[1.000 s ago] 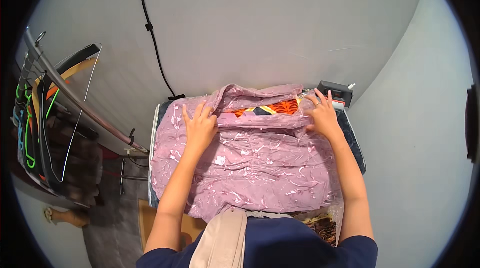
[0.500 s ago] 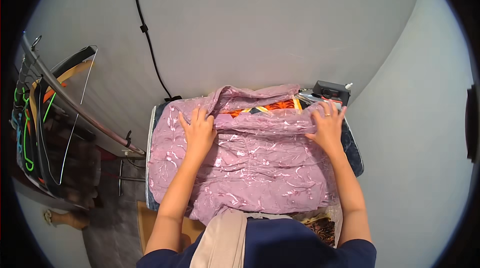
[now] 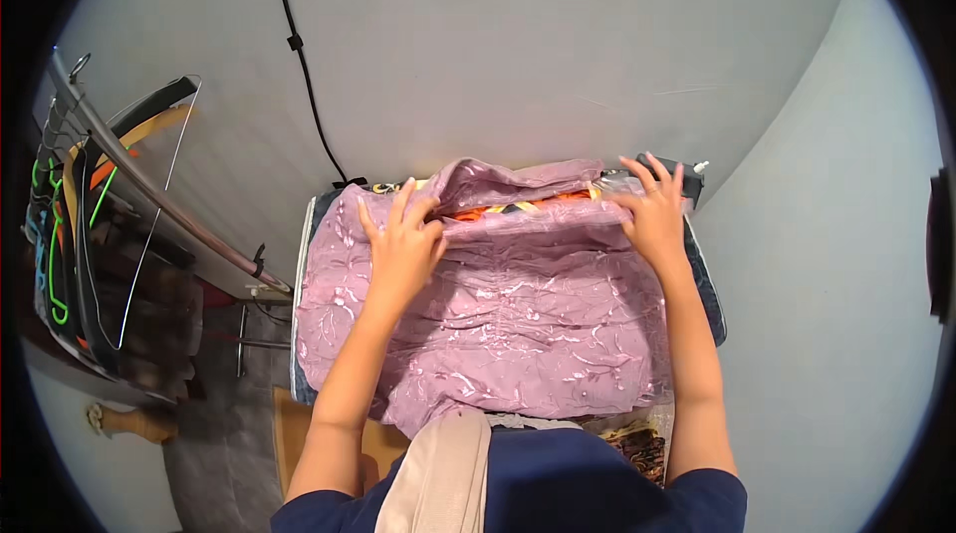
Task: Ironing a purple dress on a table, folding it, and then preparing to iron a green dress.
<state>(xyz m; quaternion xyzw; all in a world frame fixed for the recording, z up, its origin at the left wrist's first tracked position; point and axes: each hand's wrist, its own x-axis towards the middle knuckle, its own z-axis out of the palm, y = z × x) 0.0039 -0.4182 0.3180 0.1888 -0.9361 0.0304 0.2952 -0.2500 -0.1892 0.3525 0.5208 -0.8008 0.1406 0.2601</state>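
Observation:
A mauve-pink garment (image 3: 518,324) with shiny embroidery and a gathered middle lies spread over a dark padded board (image 3: 705,294) in front of me. My left hand (image 3: 403,244) pinches its upper edge between thumb and forefinger, the other fingers spread. At the right end of the same edge, my right hand (image 3: 657,219) grips with thumb and forefinger, its other fingers raised. The edge stretches between both hands, slightly lifted. Behind it, an orange patterned cloth (image 3: 558,200) shows through the opening, below a folded-back strip of the garment.
A dark iron (image 3: 687,174) stands at the board's far right corner, partly behind my right hand. Hangers (image 3: 75,234) hang from a metal rail (image 3: 164,189) on the left. A black cable (image 3: 307,85) runs down the grey wall. Patterned fabric (image 3: 637,448) lies near my right side.
Both hands have moved slightly away from me. They have gone from lying on the garment with fingers spread to pinching its edge, which is now drawn straighter.

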